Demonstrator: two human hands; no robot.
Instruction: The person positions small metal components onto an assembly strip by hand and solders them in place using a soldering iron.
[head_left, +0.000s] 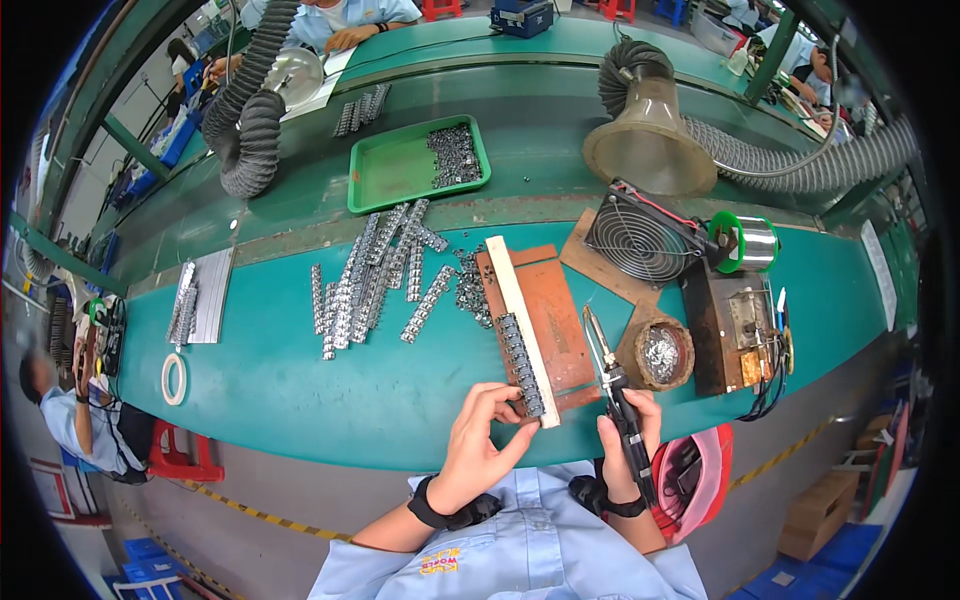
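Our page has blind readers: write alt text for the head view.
A person's right hand holds a black-handled soldering iron while the left hand is at the near end of a row of small dark parts along a pale wooden strip. Silvery segmented strips lie on the green bench, left of a square black fan.

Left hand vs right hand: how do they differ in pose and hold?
Left hand has thumb and fingers spread apart; right hand is curled around a handle.
Left hand is at the near end of the row of dark parts; right hand holds a soldering iron, tip pointing away from the wearer.
Shared: both wrists wear black bands.
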